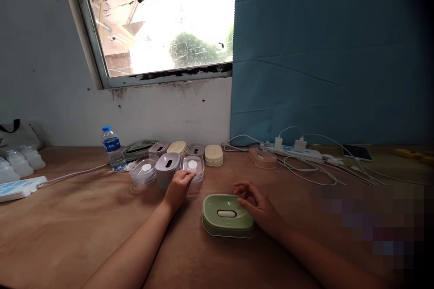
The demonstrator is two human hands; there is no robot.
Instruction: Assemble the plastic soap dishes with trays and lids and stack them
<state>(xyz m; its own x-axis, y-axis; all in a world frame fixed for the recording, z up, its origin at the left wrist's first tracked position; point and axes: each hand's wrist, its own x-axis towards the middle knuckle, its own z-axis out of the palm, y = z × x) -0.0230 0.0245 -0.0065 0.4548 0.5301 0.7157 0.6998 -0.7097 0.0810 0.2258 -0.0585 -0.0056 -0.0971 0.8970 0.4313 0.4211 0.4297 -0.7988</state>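
Note:
In front of me on the brown table sits a green oval box (228, 223) with a pale insert in the slot of its top. At its right rear edge is my right hand (259, 207), fingers apart and loosely bent, the thumb near the rim; whether it touches the box I cannot tell. My left hand (179, 187) reaches further back, its fingers closed at the near side of a clear plastic container (198, 172) that bears a white round sticker. Beside that hand stands a taller lilac box (167, 167) with a dark slot.
Another clear container (144, 169) stands left of the lilac box. Cream lids (214, 156) are stacked behind, and a pinkish box (262, 157) lies right. A water bottle (113, 150), power strips (305, 153) (22, 188), loose white cables and a phone (356, 152) surround them.

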